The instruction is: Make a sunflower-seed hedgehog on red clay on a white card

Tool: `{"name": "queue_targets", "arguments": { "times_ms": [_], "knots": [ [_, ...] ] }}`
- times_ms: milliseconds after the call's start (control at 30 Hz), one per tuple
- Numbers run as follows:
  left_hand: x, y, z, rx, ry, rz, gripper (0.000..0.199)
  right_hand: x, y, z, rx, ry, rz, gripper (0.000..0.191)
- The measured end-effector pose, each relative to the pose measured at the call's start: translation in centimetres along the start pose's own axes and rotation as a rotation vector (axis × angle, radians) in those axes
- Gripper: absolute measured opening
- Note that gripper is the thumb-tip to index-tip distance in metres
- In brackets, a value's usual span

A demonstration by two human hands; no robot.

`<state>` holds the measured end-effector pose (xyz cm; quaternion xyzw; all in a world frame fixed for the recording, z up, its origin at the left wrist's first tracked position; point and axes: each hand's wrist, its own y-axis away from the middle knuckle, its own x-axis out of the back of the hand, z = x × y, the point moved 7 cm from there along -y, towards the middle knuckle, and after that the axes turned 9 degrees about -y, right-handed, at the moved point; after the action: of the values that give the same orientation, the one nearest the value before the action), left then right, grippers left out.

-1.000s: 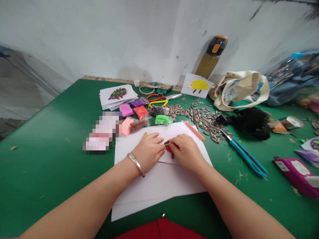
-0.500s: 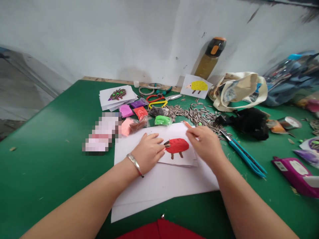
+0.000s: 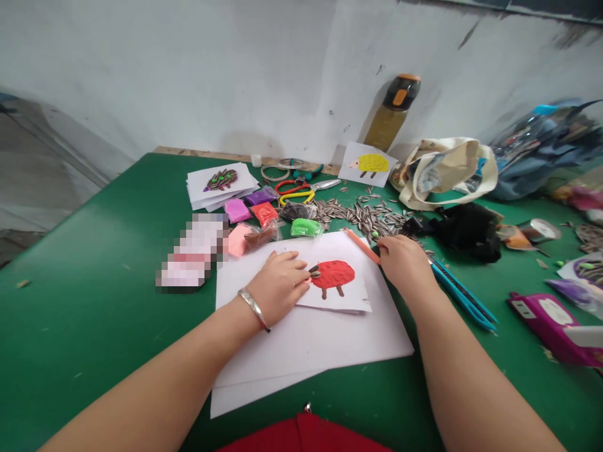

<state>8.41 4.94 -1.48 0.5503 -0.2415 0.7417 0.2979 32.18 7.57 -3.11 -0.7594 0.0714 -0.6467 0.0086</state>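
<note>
A person's left hand (image 3: 277,287), a metal bangle (image 3: 253,309) on its wrist, lies open and flat, fingers together, pinning a white card (image 3: 330,295) at 12 o'clock on loose paper sheets (image 3: 306,351). Its fingertips stop just beside dark sunflower seeds (image 3: 314,271) pressed into the left end of a red clay figure (image 3: 333,274) on stick legs, the card's only visible work so far. The right hand (image 3: 404,263) hangs curled at 1 o'clock, off the card, near an orange stick (image 3: 362,245) and a spilled seed pile (image 3: 362,215); its fingers hide whatever they may hold, so any grip cannot be told. Beyond, at 11 o'clock, lie clay packets, including a green one (image 3: 306,228), and a stack of hedgehog cards (image 3: 221,182). A yellow-figure card (image 3: 366,164) leans near a bottle (image 3: 394,107) at 1 o'clock. A teal craft knife (image 3: 464,295) runs under the right wrist's side, its tip hidden. A pixelated patch (image 3: 193,254) at 10 o'clock cannot be made out.
</note>
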Motion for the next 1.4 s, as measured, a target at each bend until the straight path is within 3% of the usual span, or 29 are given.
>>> {"name": "queue_targets", "arguments": {
  "times_ms": [500,600,667,733,900,1000,1133,1267,1400],
  "knots": [
    [0.1,-0.1,0.2,-0.007,-0.015,-0.024,0.023,-0.5,0.3,0.2,0.058,0.001,-0.055,0.031],
    [0.3,-0.1,0.4,-0.021,-0.016,-0.019,0.023,1.1,0.4,-0.3,0.058,-0.063,0.072,0.031],
    [0.4,0.0,0.5,-0.022,-0.013,-0.012,0.023,2.8,0.8,-0.7,0.027,-0.181,0.21,0.03],
    [0.4,-0.1,0.4,-0.019,-0.015,-0.019,0.022,3.9,1.3,-1.4,0.012,-0.352,0.265,0.025],
    [0.1,-0.2,0.3,-0.006,-0.028,-0.044,0.021,3.5,3.0,-5.0,0.034,-0.723,0.067,0.013],
    [0.0,-0.2,0.4,-0.012,-0.025,-0.03,0.022,3.1,4.1,-7.7,0.138,-0.815,-0.081,0.011],
    [0.0,-0.2,0.4,-0.014,-0.021,-0.007,0.023,2.4,5.0,-9.7,0.168,-0.882,-0.275,0.018],
    [-0.1,-0.4,0.6,-0.038,-0.029,-0.035,0.025,1.9,5.3,-10.5,0.235,-0.832,-0.335,0.023],
    [-0.2,-0.6,0.6,-0.034,-0.05,-0.05,0.026,1.4,5.2,-10.9,0.289,-0.735,-0.317,0.022]
  ]
}}
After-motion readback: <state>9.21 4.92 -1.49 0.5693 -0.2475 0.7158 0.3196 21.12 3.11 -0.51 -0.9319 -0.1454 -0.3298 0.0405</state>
